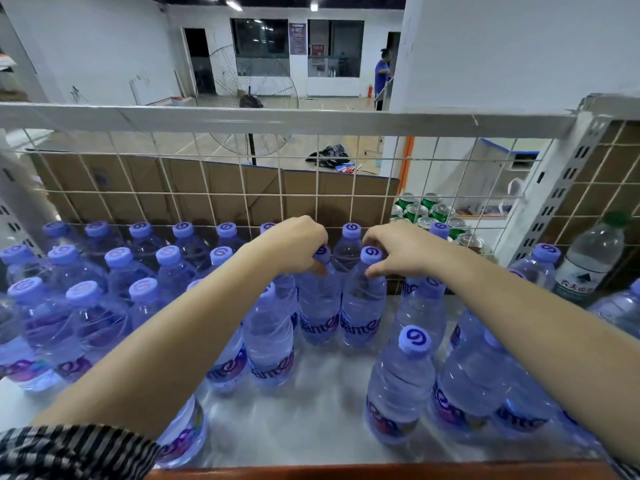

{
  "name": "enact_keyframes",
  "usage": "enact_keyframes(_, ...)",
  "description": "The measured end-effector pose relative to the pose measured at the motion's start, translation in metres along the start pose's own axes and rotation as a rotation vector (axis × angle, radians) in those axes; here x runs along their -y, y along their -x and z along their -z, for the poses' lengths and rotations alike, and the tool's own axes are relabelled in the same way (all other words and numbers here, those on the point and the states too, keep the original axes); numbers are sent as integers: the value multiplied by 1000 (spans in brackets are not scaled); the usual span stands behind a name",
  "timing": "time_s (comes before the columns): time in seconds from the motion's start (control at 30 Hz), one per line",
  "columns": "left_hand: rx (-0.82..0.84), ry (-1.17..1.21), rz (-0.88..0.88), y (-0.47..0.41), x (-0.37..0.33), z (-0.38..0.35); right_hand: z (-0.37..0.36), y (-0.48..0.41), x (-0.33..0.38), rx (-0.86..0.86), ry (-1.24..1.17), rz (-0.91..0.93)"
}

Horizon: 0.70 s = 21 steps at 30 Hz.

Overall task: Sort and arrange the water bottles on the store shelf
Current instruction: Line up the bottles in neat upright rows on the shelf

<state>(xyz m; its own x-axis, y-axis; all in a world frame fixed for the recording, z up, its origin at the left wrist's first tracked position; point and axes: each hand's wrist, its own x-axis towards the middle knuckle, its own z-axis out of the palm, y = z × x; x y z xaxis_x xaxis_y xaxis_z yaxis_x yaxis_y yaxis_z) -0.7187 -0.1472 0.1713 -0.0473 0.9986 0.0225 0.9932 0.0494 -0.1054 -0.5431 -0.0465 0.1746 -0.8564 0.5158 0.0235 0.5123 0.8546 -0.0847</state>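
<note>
Two hands, left (298, 242) and right (398, 249), each grip one upright water-filled bottle's neck (318, 299) (363, 306).

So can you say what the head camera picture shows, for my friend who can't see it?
Two bare hands each pinch the neck of a purple-capped water bottle: the left hand on the left bottle, the right hand on the right bottle. More such bottles crowd the metal shelf, with green cans behind a wire grid.

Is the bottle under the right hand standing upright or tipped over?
Upright. The bottle stands on the shelf with its purple cap on top, the right hand pinching its neck.
</note>
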Motion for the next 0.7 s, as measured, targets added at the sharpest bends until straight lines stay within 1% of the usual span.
enact_keyframes(0.1,-36,-121,84,7,-14,5,5,21,-7,18,-7,-52)
enact_keyframes(0.17,-98,-126,133,17,-26,8,11,40,-13,4,1,-110)
enact_keyframes(0.2,-152,-96,120,24,-34,8,13,50,-16,2,15,-137)
enact_keyframes(0.23,-214,-15,66,31,-44,7,14,58,-18,15,29,-152)
enact_keyframes(0.27,-263,115,-18,41,-55,4,14,67,-19,37,39,-155)
enact_keyframes(0.3,-265,264,-101,52,-69,3,11,73,-19,59,45,-156)
enact_keyframes(0.33,-225,396,-166,62,-83,2,8,78,-19,61,45,-158)
enact_keyframes(0.37,-170,470,-204,70,-97,2,4,81,-19,47,40,-160)
enact_keyframes(0.43,-109,436,-222,77,-117,-3,-2,82,-18,-4,27,-161)
enact_keyframes(0.5,-149,355,-215,76,-125,-10,-4,82,-20,-28,24,-162)
enact_keyframes(0.57,-181,347,-175,75,-122,-12,-4,82,-21,-27,11,-156)
enact_keyframes(0.7,-229,315,-88,82,-95,-7,-3,82,-14,-53,-40,-61)
